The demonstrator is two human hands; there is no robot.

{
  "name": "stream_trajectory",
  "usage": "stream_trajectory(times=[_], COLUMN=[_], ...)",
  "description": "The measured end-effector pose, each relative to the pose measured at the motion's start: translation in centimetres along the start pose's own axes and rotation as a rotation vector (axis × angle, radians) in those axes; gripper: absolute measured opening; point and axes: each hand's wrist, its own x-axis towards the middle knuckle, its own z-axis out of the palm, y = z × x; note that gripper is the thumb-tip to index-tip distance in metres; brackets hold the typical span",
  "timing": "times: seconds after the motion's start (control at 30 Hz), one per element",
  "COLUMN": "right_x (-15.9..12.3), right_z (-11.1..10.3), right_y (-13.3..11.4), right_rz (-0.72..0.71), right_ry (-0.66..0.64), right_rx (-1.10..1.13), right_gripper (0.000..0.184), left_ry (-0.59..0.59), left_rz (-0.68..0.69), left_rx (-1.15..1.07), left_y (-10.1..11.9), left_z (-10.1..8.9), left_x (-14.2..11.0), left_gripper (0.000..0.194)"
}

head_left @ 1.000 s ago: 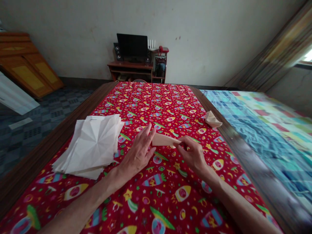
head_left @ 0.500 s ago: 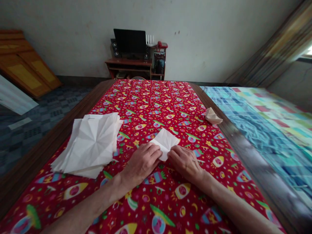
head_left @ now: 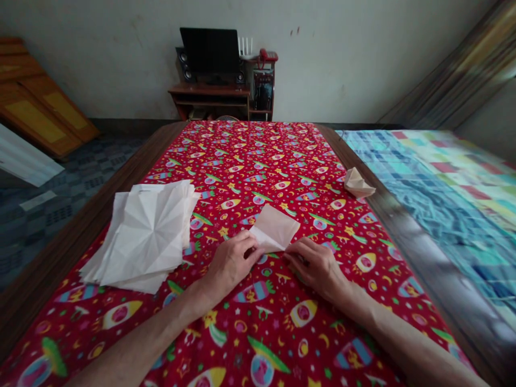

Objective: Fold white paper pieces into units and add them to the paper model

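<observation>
A small folded sheet of white paper (head_left: 276, 226) lies on the red patterned cloth, its near edge turned up in a fold. My left hand (head_left: 236, 255) pinches its left corner between thumb and fingers. At the near right corner, my right hand (head_left: 312, 260) has thumb and fingertips closed on the paper. To the left rests a stack of creased white paper sheets (head_left: 149, 231), with star-like fold lines on the top one. A folded paper piece (head_left: 358, 184) sits near the right edge of the cloth.
The red cloth (head_left: 258, 317) covers a dark wooden table (head_left: 133, 166). A bed (head_left: 415, 193) adjoins the right side. Beyond the far end stands a desk (head_left: 209, 91) with a monitor (head_left: 210, 54), speakers and a red telephone (head_left: 268, 55). A wooden cabinet (head_left: 44, 102) is at the left.
The near part of the small paper has been folded over, so a plain panel now faces up instead of the creased one. The view has tilted slightly downward.
</observation>
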Motion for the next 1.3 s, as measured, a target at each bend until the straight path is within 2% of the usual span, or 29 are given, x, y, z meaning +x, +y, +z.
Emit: stream_trajectory(times=[0.2,0.27,0.6,0.83,1.3], right_x=[-0.8,-0.9,-0.8,-0.9,-0.5], right_z=[0.0,0.0,0.2,0.2,0.1], right_y=[-0.7,-0.8,-1.0,-1.1,-1.4], right_rz=[-0.227,-0.263,-0.239,-0.233,-0.172], right_ry=[-0.072,-0.086,-0.117,-0.134,-0.157], right_rx=[-0.23,-0.283,-0.417,-0.397,-0.367], right_gripper=[0.023,0.025,0.032,0.033,0.032], left_ry=[-0.002,-0.001,-0.023,-0.059,-0.054], left_rz=[-0.036,-0.039,-0.041,-0.061,-0.058], left_rx=[-0.001,0.012,0.002,-0.013,-0.01], left_y=[-0.1,-0.2,-0.7,-0.6,-0.4], left_z=[-0.1,-0.1,0.2,-0.1,-0.1], left_x=[0.9,1.1,1.3,1.5,1.5], left_gripper=[0.02,0.02,0.022,0.024,0.026])
